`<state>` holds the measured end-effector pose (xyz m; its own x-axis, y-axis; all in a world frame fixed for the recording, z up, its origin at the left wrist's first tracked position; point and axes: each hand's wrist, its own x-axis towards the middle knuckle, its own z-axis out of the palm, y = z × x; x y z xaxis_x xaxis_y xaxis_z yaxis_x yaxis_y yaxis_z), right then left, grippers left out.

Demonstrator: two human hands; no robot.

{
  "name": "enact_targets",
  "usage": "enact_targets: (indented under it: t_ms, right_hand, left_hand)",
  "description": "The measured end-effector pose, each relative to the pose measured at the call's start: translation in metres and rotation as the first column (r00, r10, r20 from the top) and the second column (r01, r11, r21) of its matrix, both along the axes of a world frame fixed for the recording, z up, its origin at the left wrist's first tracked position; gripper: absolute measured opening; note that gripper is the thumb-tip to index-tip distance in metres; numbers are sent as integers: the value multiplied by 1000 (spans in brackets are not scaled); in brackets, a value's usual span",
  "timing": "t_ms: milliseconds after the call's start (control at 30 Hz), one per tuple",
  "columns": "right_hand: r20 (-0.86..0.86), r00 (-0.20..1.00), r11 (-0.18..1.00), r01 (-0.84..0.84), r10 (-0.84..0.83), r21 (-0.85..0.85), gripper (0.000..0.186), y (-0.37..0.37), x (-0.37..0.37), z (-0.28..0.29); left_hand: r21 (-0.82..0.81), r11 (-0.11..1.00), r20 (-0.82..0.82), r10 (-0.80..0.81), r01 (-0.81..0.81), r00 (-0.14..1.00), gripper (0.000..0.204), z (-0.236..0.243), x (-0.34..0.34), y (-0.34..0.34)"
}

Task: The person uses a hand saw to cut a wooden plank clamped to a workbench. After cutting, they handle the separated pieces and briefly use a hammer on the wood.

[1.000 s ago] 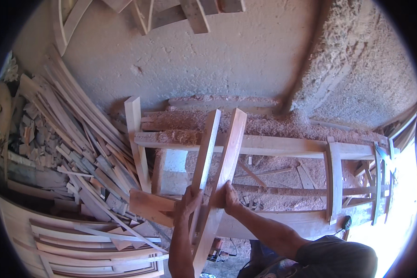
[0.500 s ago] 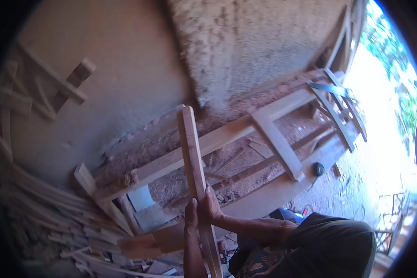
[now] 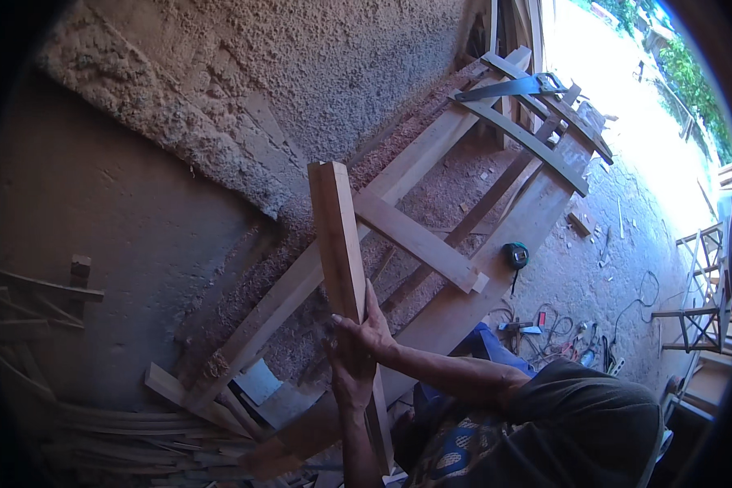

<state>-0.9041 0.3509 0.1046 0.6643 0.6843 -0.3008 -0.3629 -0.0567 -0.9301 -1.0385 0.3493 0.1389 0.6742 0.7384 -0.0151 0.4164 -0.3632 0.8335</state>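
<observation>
A squared wooden beam stands tilted up in front of me, its far end pointing away and its near end running down past my body. My right hand wraps across the beam about midway, with the thumb stretched along its right side. Just below, my left hand grips the same beam from the left. The two hands touch or overlap, and some left fingers are hidden. Behind the beam, a short wooden board bridges the bench's long rail and its wide plank.
At the bench's far end a handsaw lies over wooden slats. A round tape measure rests on the plank's edge. Hand tools and cords litter the floor at right. Stacked wood strips lie lower left, beside a rough wall.
My view has swung, so the bench now slants more steeply. The beam has rolled and shows broader faces. My right-hand fingers have come across the beam's front.
</observation>
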Motion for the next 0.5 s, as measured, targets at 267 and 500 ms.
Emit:
enact_targets:
  t_ms: [267, 500]
  right_hand:
    - [221, 967, 991, -132, 123, 27, 126, -36, 63, -19]
    - [642, 623, 885, -199, 447, -422, 108, -84, 258, -43]
  left_hand:
    - [-112, 989, -325, 59, -100, 944, 96, -18, 47, -25]
    - [-266, 908, -207, 274, -324, 939, 71, 30, 27, -58]
